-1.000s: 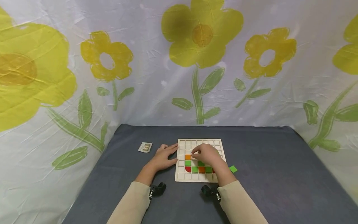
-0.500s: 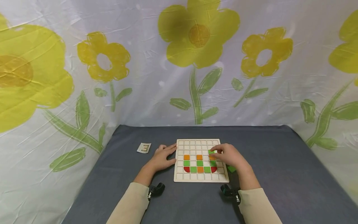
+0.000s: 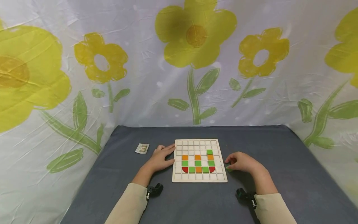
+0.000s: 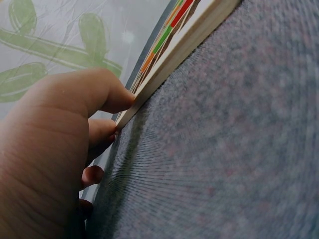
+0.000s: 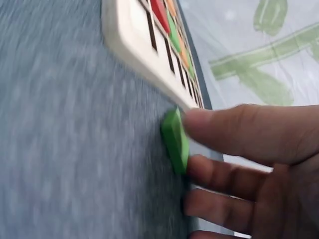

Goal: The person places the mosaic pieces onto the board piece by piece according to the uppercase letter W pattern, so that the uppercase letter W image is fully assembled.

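Observation:
In the head view a square wooden grid board (image 3: 179, 179) lies on the table. Orange, green and red tiles fill some of its cells in a U-like shape with a middle column. My left hand (image 3: 160, 159) rests at the board's left edge, its thumb and fingertips touching the rim (image 4: 149, 89). Just right of the board, my right hand (image 3: 242, 161) has thumb and fingers curled at a green tile (image 5: 174, 142) on the cloth. The right wrist view shows the thumb at one edge of that tile and a finger at the other. The head view mostly hides this tile.
A small card (image 3: 142, 148) with a printed grid pattern lies left of the board. Dark grey cloth (image 3: 195, 205) covers the table. Behind it hangs a white curtain (image 3: 151, 93) with yellow flowers.
My right hand has gone from over the board to the right, down beside its edge. A green tile now shows in the upper right column. The left hand stays at the rim.

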A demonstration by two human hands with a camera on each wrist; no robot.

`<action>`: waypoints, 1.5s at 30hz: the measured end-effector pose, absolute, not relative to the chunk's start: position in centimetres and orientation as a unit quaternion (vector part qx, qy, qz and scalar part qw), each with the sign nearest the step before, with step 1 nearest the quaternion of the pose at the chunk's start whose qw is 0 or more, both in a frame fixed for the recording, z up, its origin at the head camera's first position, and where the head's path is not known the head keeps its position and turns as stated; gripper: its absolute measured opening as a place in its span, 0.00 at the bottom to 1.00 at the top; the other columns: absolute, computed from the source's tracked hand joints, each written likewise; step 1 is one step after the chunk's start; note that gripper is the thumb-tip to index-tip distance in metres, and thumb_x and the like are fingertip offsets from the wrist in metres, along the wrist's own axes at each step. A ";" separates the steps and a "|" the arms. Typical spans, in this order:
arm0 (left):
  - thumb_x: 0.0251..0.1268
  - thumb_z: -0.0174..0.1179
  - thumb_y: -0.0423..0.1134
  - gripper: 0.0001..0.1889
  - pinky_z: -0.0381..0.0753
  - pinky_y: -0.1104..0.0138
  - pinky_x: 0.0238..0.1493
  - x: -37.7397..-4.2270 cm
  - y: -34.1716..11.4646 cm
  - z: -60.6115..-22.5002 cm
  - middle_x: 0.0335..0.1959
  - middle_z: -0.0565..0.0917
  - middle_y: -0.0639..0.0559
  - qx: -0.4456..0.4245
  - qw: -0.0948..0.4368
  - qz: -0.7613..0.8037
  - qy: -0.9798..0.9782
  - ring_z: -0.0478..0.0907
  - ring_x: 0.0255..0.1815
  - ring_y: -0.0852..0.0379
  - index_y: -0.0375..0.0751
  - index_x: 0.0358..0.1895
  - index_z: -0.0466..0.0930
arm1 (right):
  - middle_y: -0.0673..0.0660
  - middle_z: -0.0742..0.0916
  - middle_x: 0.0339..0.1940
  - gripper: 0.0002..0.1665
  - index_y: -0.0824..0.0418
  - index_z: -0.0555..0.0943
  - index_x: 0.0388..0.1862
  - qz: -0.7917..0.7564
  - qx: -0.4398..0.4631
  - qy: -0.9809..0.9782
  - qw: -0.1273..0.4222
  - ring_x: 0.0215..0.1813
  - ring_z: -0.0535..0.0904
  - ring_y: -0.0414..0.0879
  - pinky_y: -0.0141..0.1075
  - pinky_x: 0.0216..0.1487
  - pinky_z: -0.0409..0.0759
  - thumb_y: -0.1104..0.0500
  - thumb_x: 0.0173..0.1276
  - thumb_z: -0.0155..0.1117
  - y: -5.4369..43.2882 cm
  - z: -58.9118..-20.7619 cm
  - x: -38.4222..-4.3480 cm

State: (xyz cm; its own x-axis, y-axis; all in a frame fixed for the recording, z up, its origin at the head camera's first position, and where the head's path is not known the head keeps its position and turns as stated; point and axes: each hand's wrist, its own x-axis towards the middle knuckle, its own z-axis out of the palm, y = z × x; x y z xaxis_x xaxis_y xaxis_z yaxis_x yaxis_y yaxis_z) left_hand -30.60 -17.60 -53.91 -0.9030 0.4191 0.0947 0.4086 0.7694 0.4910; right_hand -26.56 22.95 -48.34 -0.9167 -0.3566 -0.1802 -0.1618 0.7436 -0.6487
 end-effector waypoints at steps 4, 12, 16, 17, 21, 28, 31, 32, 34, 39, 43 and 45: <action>0.71 0.61 0.49 0.34 0.64 0.48 0.57 -30.5 -17.7 -53.9 0.80 0.63 0.57 0.221 0.006 0.257 0.941 0.63 0.58 0.48 0.47 0.78 0.67 | 0.53 0.79 0.30 0.15 0.66 0.86 0.45 -0.337 -0.157 0.913 0.170 0.33 0.72 0.47 0.42 0.35 0.72 0.69 0.58 0.74 23.5 -48.2 -26.1; 0.71 0.60 0.49 0.34 0.63 0.47 0.56 -30.6 -17.7 -53.9 0.80 0.63 0.57 0.226 0.004 0.261 0.938 0.63 0.58 0.47 0.47 0.78 0.67 | 0.52 0.79 0.29 0.12 0.64 0.85 0.39 -0.328 -0.153 0.919 0.159 0.32 0.73 0.47 0.41 0.34 0.74 0.72 0.56 0.73 23.5 -47.9 -25.6; 0.71 0.60 0.50 0.34 0.63 0.49 0.55 -30.6 -17.6 -54.1 0.80 0.63 0.58 0.225 0.003 0.257 0.940 0.63 0.57 0.48 0.47 0.78 0.67 | 0.52 0.79 0.28 0.10 0.62 0.85 0.38 -0.318 -0.151 0.923 0.152 0.31 0.73 0.46 0.41 0.34 0.73 0.69 0.57 0.76 23.6 -48.0 -25.5; 0.71 0.60 0.50 0.34 0.64 0.49 0.55 -30.6 -17.6 -54.1 0.80 0.63 0.58 0.225 0.003 0.257 0.940 0.63 0.58 0.48 0.48 0.78 0.67 | 0.52 0.79 0.27 0.10 0.62 0.85 0.38 -0.316 -0.152 0.924 0.149 0.31 0.73 0.46 0.41 0.33 0.72 0.69 0.57 0.76 23.7 -48.1 -25.5; 0.71 0.60 0.50 0.34 0.64 0.48 0.56 -30.6 -17.6 -54.1 0.80 0.63 0.59 0.226 0.003 0.256 0.940 0.63 0.59 0.47 0.48 0.78 0.67 | 0.51 0.80 0.26 0.09 0.61 0.85 0.36 -0.310 -0.150 0.928 0.139 0.29 0.72 0.46 0.40 0.33 0.72 0.67 0.58 0.77 23.9 -48.2 -25.5; 0.70 0.59 0.50 0.34 0.64 0.47 0.57 -30.5 -17.6 -54.0 0.80 0.64 0.57 0.228 0.002 0.259 0.939 0.63 0.59 0.47 0.47 0.78 0.67 | 0.50 0.85 0.32 0.09 0.63 0.87 0.39 -0.289 -0.146 0.940 0.105 0.34 0.76 0.45 0.42 0.37 0.77 0.65 0.60 0.76 23.5 -47.4 -25.7; 0.71 0.59 0.50 0.34 0.63 0.48 0.57 -30.6 -17.7 -54.0 0.80 0.64 0.57 0.229 0.002 0.255 0.939 0.63 0.58 0.47 0.47 0.78 0.67 | 0.50 0.85 0.34 0.10 0.63 0.87 0.41 -0.289 -0.150 0.941 0.093 0.34 0.77 0.44 0.42 0.37 0.78 0.64 0.61 0.75 22.6 -46.4 -25.5; 0.71 0.59 0.50 0.34 0.63 0.48 0.56 -30.6 -17.7 -54.1 0.80 0.63 0.57 0.230 0.002 0.253 0.940 0.62 0.58 0.47 0.47 0.78 0.67 | 0.50 0.85 0.35 0.10 0.63 0.87 0.42 -0.287 -0.154 0.941 0.089 0.35 0.77 0.45 0.42 0.37 0.78 0.63 0.61 0.76 22.3 -46.1 -25.4; 0.71 0.59 0.50 0.34 0.63 0.48 0.56 -30.7 -17.7 -54.1 0.80 0.63 0.57 0.229 0.001 0.252 0.940 0.62 0.58 0.47 0.47 0.78 0.67 | 0.50 0.85 0.35 0.11 0.63 0.87 0.43 -0.285 -0.156 0.942 0.082 0.35 0.77 0.45 0.42 0.36 0.78 0.62 0.62 0.75 21.5 -45.4 -25.4; 0.71 0.59 0.50 0.34 0.64 0.48 0.56 -30.7 -17.7 -54.3 0.80 0.64 0.56 0.229 -0.003 0.256 0.939 0.63 0.57 0.48 0.47 0.78 0.68 | 0.52 0.85 0.38 0.13 0.62 0.87 0.45 -0.268 -0.174 0.946 0.055 0.36 0.77 0.45 0.42 0.37 0.77 0.61 0.62 0.76 19.7 -44.2 -25.8; 0.72 0.59 0.50 0.33 0.63 0.47 0.57 -30.7 -17.8 -54.4 0.80 0.64 0.56 0.234 -0.002 0.263 0.936 0.63 0.58 0.48 0.46 0.78 0.68 | 0.53 0.85 0.39 0.15 0.62 0.87 0.47 -0.257 -0.189 0.946 0.050 0.37 0.77 0.45 0.43 0.39 0.77 0.61 0.62 0.75 18.0 -43.3 -26.7; 0.73 0.59 0.49 0.33 0.63 0.47 0.57 -30.7 -17.8 -54.4 0.80 0.64 0.56 0.237 -0.002 0.265 0.935 0.62 0.58 0.48 0.46 0.78 0.68 | 0.53 0.86 0.40 0.15 0.62 0.87 0.48 -0.254 -0.195 0.946 0.052 0.38 0.77 0.46 0.44 0.41 0.77 0.61 0.62 0.74 17.1 -42.9 -27.3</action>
